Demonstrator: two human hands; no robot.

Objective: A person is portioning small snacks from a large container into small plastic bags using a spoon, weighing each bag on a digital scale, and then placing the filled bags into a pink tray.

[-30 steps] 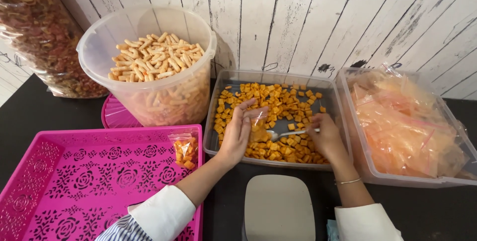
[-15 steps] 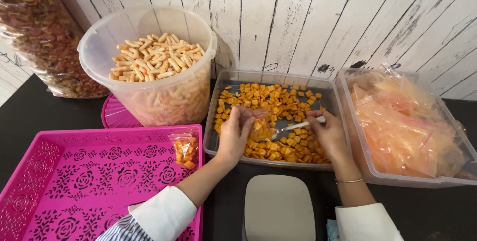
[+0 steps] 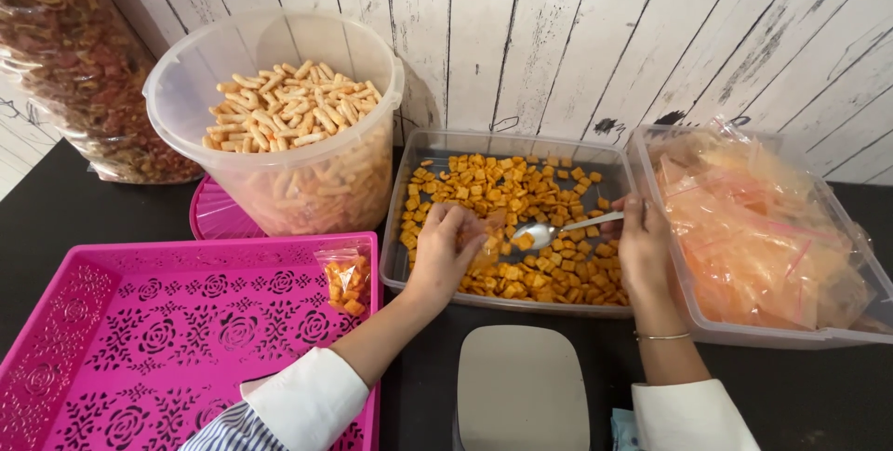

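Two hands at work, both mine. My left hand (image 3: 445, 251) has its fingers pressed together, pinching the mouth of a small clear bag (image 3: 486, 245) that hangs partly filled over the tray of orange crackers (image 3: 507, 218). My right hand (image 3: 642, 251) has its fingers closed around the handle end of a metal spoon (image 3: 558, 228), gripped near the tray's right wall. The spoon's long axis runs nearly level from right to left, its bowl carrying a cracker or two and pointing at the bag; the bag lies just to the left of the bowl, near but not touching it, so the left hand is the nearer one to the bag and the right comes in from the side. One clear rectangular tray, its bare bottom showing along the far end. One clear bin (image 3: 865, 256) to the right, just beside the tray, heaped with empty bags. One round tub (image 3: 279, 116) of pale stick snacks to the left, standing on a pink lid. One pink patterned tray (image 3: 139, 339) nearer me on the left, with a single filled bag (image 3: 346, 279) in its far right corner. One small grey scale (image 3: 521, 386) just before the cracker tray. One big sack of mixed snacks (image 3: 74, 60) at far left. Black tabletop (image 3: 56, 209); white plank wall (image 3: 558, 33) behind.
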